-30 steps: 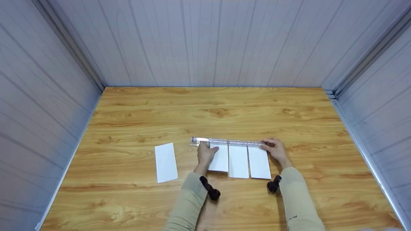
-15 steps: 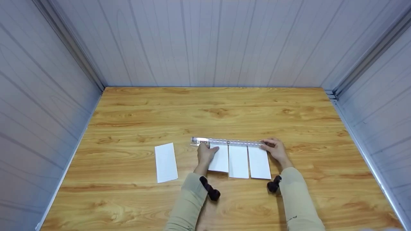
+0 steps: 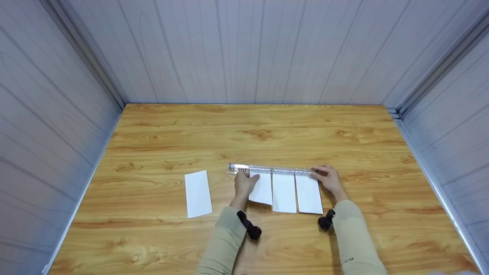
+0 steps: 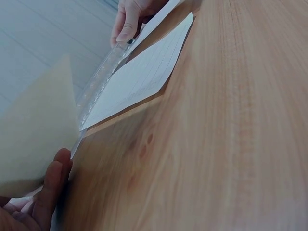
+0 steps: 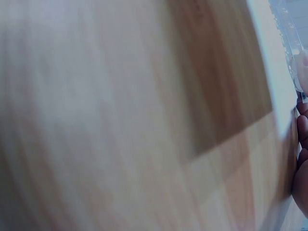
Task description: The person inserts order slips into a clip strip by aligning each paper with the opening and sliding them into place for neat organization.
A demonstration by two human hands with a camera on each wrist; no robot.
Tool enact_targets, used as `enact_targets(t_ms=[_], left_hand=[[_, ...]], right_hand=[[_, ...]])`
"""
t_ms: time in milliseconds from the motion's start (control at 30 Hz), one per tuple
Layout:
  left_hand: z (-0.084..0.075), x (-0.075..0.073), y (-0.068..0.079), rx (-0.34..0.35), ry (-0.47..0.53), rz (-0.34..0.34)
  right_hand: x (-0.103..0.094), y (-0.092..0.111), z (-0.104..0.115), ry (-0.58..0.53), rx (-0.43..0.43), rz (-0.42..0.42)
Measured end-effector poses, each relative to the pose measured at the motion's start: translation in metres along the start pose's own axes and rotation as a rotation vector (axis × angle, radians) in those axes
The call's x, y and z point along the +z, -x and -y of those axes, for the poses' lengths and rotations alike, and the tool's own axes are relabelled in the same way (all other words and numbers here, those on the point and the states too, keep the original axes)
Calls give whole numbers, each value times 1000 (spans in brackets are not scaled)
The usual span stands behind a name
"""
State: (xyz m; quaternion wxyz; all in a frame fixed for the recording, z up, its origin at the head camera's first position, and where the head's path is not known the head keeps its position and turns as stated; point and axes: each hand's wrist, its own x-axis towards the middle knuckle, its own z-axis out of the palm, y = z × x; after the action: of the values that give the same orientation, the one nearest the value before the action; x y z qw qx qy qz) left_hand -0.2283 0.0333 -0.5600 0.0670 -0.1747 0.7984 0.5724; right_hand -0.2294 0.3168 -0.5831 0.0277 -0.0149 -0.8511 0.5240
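Note:
A clear, ruler-like plastic strip [image 3: 282, 170] runs along the far edges of three white paper pieces. My left hand [image 3: 244, 184] grips the strip near its left end, thumb over the left paper [image 3: 261, 190]. That paper stands lifted off the table in the left wrist view. The middle paper [image 3: 284, 193] and right paper [image 3: 308, 194] lie side by side with narrow gaps. At the strip's right end, my right hand [image 3: 328, 180] pinches it by the right paper's corner. The right wrist view catches only part of its fingers [image 5: 302, 130].
A separate white paper [image 3: 198, 194] lies on the wooden table [image 3: 256, 133] to the left. Pale panel walls [image 3: 244, 49] enclose the table at the back and both sides. Dark wrist devices [image 3: 250, 226] stick out at both cuffs.
The left paper's near edge has tilted slightly, its near left corner shifting up and right. Both hands and the strip stay practically where they were.

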Motion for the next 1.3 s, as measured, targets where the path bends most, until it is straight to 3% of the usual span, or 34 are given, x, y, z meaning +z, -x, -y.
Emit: enact_targets(t_ms=[167,400,633,900,1000,1133,1233,1300], left_hand=[[0,1,-1,11,14,9],[1,2,-3,19,16,23],[-1,2,-2,65,29,29],[-2,0,-2,82,-33,30],[4,2,-7,100,-50,27],[36,16,-31,186,-30,12],[41,16,-34,165,-36,34],[27,6,-21,122,-47,57]], right_hand=[[0,0,1,-22,7,3],[-1,8,22,-53,-22,7],[0,2,3,-71,-22,-9],[2,0,-1,-99,-17,-23],[1,0,-1,-88,-15,-17],[1,-1,-2,-55,-11,-11],[0,-1,-2,-32,-3,-8],[0,-1,-2,-20,0,-6]])
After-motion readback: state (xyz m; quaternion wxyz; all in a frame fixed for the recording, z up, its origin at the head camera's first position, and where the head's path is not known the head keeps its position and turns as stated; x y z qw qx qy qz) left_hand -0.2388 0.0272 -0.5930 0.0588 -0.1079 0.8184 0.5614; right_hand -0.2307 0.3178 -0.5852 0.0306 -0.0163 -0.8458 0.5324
